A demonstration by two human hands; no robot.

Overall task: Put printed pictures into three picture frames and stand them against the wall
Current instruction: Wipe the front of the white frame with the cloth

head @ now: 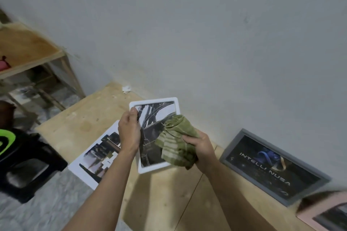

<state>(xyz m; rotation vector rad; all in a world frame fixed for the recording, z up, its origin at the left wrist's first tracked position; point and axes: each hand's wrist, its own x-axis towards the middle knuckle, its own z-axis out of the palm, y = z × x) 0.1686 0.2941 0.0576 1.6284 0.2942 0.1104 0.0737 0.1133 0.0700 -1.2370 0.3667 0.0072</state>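
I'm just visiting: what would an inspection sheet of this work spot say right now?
Surface: plywood tabletop against a grey wall.
Job's things: white frame with a picture inside, held up; grey frame leaning on the wall; pink frame at the right edge; loose printed sheet lying flat.
Clutter: green cloth; white scrap by the wall.
Grips: left hand holds the white frame; right hand grips the cloth on its glass.
Cables: nothing seen.
Surroundings: wooden shelf; black stool.

Workshop: raw plywood benches (169, 193)
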